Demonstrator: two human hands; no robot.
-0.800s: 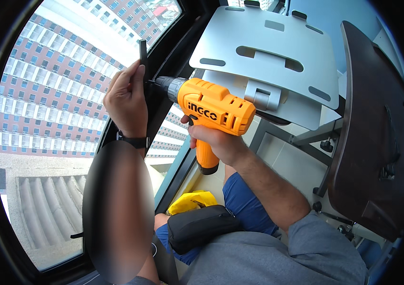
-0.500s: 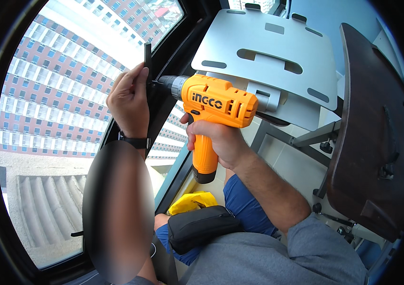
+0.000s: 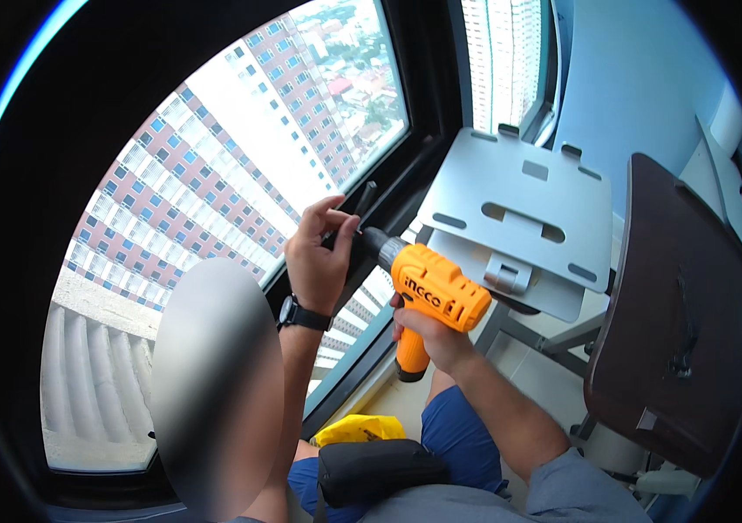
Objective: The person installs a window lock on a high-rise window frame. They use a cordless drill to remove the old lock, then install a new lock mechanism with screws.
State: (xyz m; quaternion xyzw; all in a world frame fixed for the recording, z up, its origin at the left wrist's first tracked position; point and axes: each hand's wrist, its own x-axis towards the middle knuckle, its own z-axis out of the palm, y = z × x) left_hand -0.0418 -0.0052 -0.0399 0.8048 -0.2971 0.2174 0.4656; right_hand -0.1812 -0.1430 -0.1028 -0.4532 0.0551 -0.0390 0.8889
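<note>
My right hand (image 3: 436, 336) is wrapped round the grip of an orange cordless drill (image 3: 441, 288), whose black and grey chuck (image 3: 381, 247) points up and left toward the window frame. At the chuck's tip, my left hand (image 3: 320, 253) pinches a slim black bar (image 3: 367, 200) between thumb and fingers. The bar looks like a window handle; whether it is fixed to the frame I cannot tell. The drill's tip is close to the bar, but contact between them is hard to make out. A black watch (image 3: 306, 315) is on my left wrist.
A silver laptop stand (image 3: 510, 187) stands right of the dark window frame (image 3: 423, 78). Farther right is a dark brown tilted tabletop (image 3: 667, 305). A black pouch (image 3: 380, 471) lies on my lap, beside a yellow bag (image 3: 358, 429). Tall buildings show through the glass.
The view has shifted, so both hands, drill and stand appear lower and farther right. My left hand still pinches the bar, and my right still grips the drill.
</note>
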